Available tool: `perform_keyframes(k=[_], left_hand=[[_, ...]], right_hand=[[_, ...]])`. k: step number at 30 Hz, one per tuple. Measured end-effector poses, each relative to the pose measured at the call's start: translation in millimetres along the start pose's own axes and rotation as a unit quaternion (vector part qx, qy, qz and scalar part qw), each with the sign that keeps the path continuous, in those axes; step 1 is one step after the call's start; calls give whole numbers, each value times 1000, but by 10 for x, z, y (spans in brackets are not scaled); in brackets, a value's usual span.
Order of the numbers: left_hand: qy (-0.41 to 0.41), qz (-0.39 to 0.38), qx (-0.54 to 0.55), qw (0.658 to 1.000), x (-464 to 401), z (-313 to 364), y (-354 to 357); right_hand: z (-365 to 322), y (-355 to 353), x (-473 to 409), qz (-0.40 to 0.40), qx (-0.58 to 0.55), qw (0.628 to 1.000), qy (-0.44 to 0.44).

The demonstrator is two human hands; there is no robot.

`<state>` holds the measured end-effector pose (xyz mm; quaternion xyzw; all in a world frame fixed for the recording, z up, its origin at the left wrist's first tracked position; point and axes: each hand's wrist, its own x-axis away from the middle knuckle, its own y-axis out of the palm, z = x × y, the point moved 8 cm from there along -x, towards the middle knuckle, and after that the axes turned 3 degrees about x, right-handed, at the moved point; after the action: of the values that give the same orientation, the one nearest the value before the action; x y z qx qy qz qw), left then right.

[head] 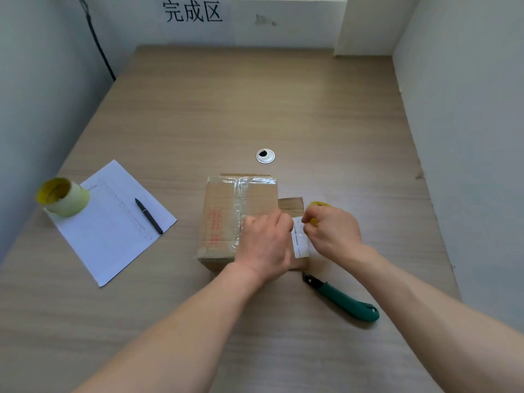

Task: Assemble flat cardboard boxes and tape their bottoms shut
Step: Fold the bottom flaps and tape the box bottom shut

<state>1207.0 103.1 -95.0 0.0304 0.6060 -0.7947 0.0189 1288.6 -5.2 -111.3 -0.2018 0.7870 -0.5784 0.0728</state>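
Lying L→R: tape roll on paper sheet, pen, cardboard box mid-table, long axis running away from viewer, taped seam up. Left hand curled, pressing box top. Right hand pinching white label at box's R edge. Green knife near R, blade toward box.

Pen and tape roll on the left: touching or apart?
Apart. The head view shows bare white paper between the pen and the tape roll.
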Motion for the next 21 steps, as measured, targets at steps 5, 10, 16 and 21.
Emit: perform_keyframes(k=[5,10,16,21], left_hand=[[-80,32,88,992,-63,-67,-37],[-150,213,375,890,177,-412,-508],[-369,164,283,870,936,-1203,-192],[-436,182,452,757,994,-1320,164]], right_hand=[[73,-158,200,99,-86,991,39],[-43,-138,432,192,-288,924,161],[-510,77,409,218,-310,903,202],[-517,479,448,188,-332,876,294]])
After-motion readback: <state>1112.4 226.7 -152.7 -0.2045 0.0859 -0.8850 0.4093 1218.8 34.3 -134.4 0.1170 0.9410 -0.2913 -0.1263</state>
